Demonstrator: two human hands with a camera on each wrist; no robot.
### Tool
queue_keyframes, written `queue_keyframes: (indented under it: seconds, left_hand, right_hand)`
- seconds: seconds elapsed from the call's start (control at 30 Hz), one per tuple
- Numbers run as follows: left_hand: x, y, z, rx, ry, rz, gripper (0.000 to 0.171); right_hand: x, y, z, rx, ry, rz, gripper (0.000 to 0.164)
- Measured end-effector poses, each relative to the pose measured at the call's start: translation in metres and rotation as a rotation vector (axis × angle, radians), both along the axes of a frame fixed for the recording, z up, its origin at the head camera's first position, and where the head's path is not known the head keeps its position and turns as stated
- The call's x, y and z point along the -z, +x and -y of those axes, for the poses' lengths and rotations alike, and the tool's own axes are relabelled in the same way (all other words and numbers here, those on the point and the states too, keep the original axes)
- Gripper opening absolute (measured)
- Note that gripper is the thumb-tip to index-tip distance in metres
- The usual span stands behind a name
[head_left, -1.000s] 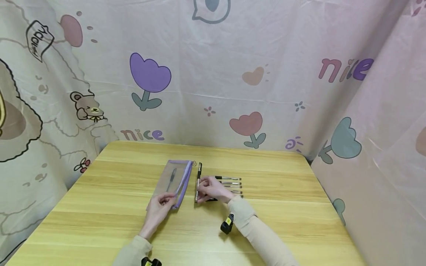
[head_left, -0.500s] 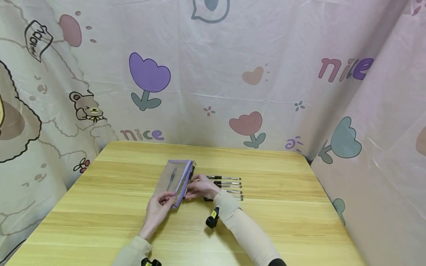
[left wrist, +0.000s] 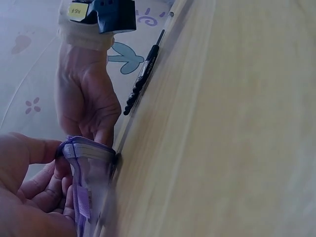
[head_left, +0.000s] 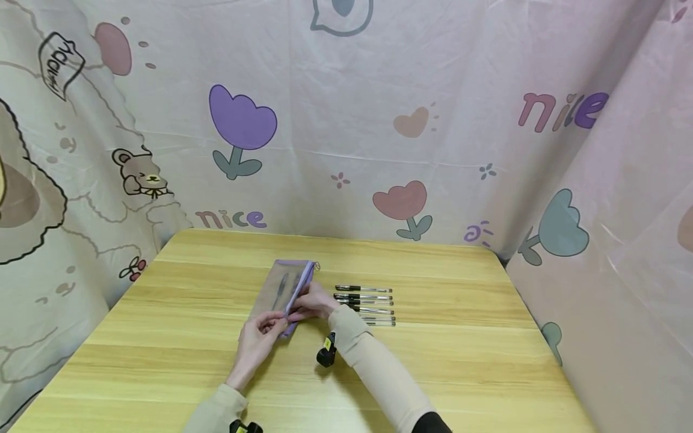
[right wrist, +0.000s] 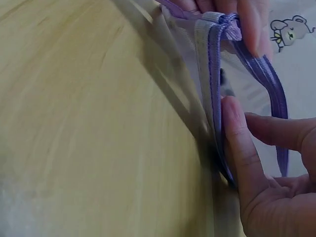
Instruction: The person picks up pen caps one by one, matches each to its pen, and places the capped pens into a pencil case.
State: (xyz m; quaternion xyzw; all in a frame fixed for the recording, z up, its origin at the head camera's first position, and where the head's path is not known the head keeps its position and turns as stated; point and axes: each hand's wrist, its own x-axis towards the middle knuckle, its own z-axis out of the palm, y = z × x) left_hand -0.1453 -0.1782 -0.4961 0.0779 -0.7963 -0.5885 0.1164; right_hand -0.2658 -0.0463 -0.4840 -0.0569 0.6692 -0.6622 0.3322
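A see-through mesh pencil pouch (head_left: 264, 294) with purple zipper edging lies left of centre on the table. At its near corner, my left hand (head_left: 258, 338) pinches the zipper edge between thumb and fingers. My right hand (head_left: 318, 299) reaches into the opening with a pen (right wrist: 226, 88); only its dark end shows beyond the fingertips, and the rest is hidden. In the right wrist view the two zipper edges (right wrist: 277, 96) stand apart around my right fingers (right wrist: 238, 123). Another pen (head_left: 280, 290) shows through the mesh, lying lengthwise inside.
Several black-capped clear pens (head_left: 365, 297) lie in a row to the right of my right hand. The wooden table (head_left: 460, 337) meets a printed curtain (head_left: 335, 120) at its back edge. A black wrist camera (head_left: 326, 350) hangs below the right sleeve.
My right hand has carried the pen leftward from beside the pouch into its opening. More of the pen row now shows. The left hand stays on the pouch edge.
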Motion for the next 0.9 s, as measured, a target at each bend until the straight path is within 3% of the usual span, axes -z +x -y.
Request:
queue_keyframes:
  seconds: [0.13, 0.3, 0.5, 0.63, 0.7, 0.77, 0.9]
  left_hand:
    - [-0.001, -0.001, 0.000, 0.004, 0.004, 0.009, 0.022]
    - [0.001, -0.001, 0.000, 0.005, -0.011, 0.009, 0.022]
    - [0.001, -0.001, -0.001, 0.005, -0.010, 0.010, 0.021]
    - [0.003, -0.001, 0.000, 0.010, -0.017, 0.021, 0.023]
    - [0.003, -0.002, 0.000, 0.009, -0.024, 0.025, 0.023]
    - [0.004, -0.002, 0.000, 0.009, -0.031, 0.022, 0.022]
    - [0.004, -0.003, -0.001, 0.012, -0.022, 0.005, 0.020]
  right_hand:
    - [0.001, 0.000, -0.002, -0.032, 0.008, -0.012, 0.029]
    - [0.008, 0.003, -0.014, -0.062, -0.073, -0.064, 0.032]
    - [0.005, 0.018, -0.044, -0.090, -0.086, -0.167, 0.037]
    - [0.001, 0.029, -0.076, -0.162, -0.004, -0.335, 0.038]
    - [0.000, 0.033, -0.094, -0.186, 0.065, -0.467, 0.037]
    - [0.000, 0.037, -0.112, -0.193, 0.135, -0.593, 0.035]
    - [-0.002, 0.041, -0.147, -0.186, 0.283, -0.739, 0.031]
